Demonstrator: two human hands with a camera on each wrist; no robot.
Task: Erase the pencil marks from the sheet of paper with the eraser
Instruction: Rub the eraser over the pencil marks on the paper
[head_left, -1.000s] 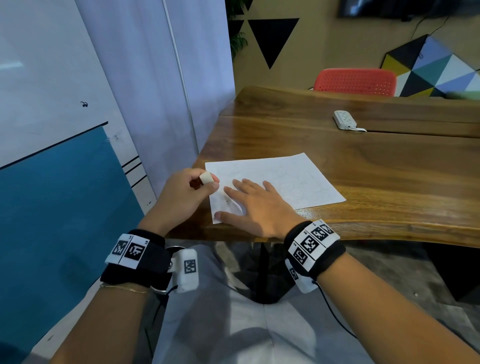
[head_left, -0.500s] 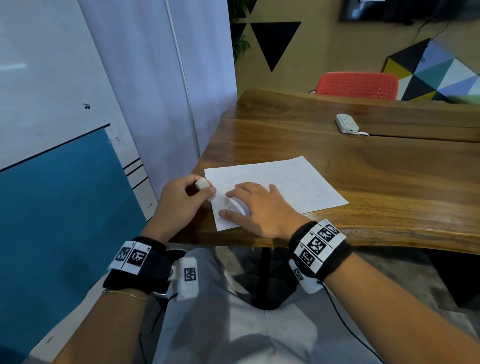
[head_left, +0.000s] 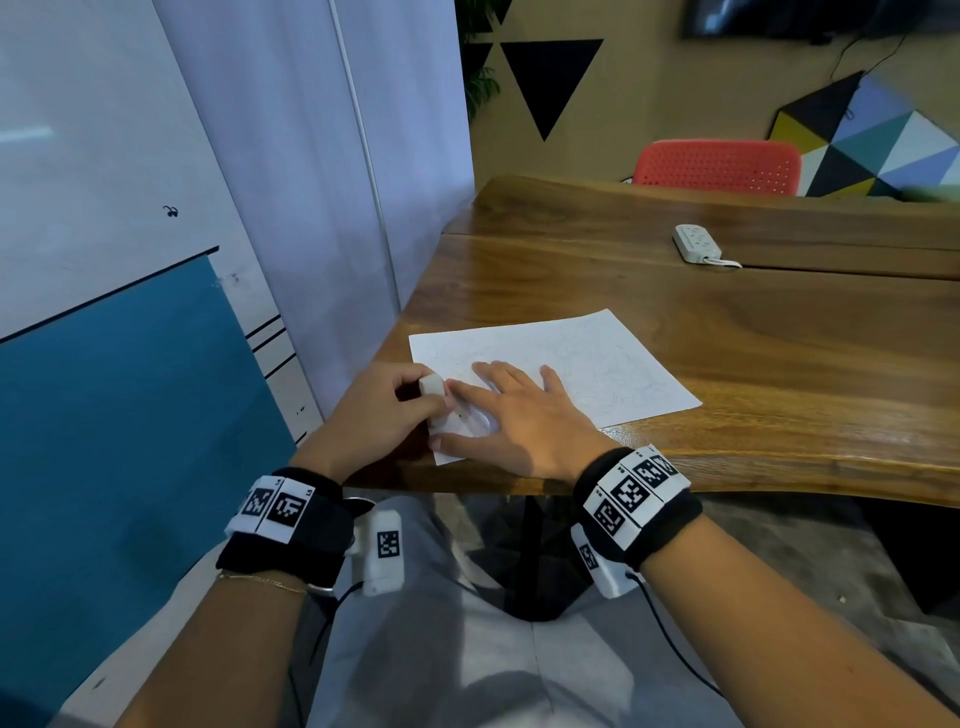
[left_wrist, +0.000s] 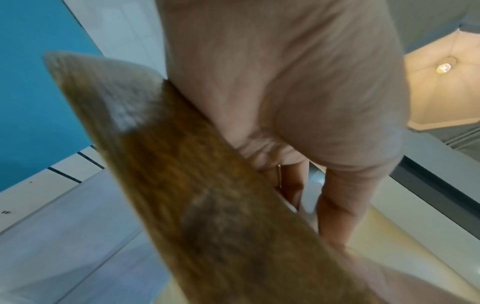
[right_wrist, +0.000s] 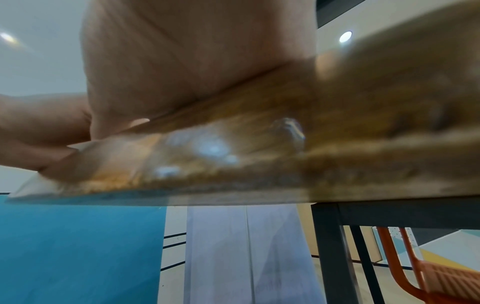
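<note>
A white sheet of paper (head_left: 566, 358) with faint pencil lines lies near the front left corner of the wooden table (head_left: 753, 353). My right hand (head_left: 511, 415) lies flat on the sheet's near left part, fingers spread and pressing it down. My left hand (head_left: 387, 410) pinches a small white eraser (head_left: 434, 392) at the paper's left edge, right beside my right index finger. The wrist views are blurred; the left wrist view shows my palm against the table edge (left_wrist: 207, 195), and the right wrist view shows the paper's corner (right_wrist: 33, 187) over the edge.
A white power strip (head_left: 696, 243) lies at the back of the table. A red chair (head_left: 717, 166) stands behind it. A white and blue wall panel (head_left: 130, 364) runs close along the left. My lap is below the table's front edge.
My left hand has brought the eraser down and right onto the paper's left edge, next to my right index finger. My right hand stays flat on the sheet.
</note>
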